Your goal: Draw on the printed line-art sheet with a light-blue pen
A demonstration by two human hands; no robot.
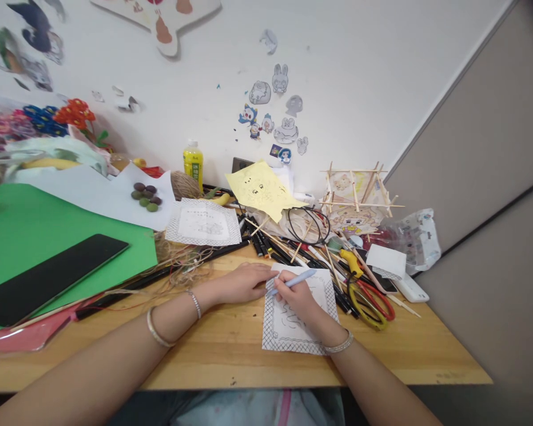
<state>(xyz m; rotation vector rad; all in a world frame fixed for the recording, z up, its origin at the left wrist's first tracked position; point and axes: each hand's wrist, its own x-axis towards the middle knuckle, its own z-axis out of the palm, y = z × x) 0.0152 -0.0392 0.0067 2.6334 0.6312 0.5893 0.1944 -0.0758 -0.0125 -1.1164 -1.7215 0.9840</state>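
On the wooden table, a white sheet of paper (278,340) with a cross-hatched border and black line drawing lies in front of me. My right hand (295,294) rests over it, fingers closed around a light blue pen (302,276) whose tip points to the sheet's upper left. Flat on the table, my left hand (244,283) has its fingers stretched out, the tips reaching the paper's left edge. Part of the drawing is hidden under my right hand and wrist. A second bordered drawing (203,222) lies farther back to the left.
Markers and thin sticks crowd the area behind the paper, with scissors (373,313) to its right. A stick frame (357,201) stands at the back right. A black tablet (53,278) lies on green card (128,254) at left. A yellow bottle (193,164) stands near the wall.
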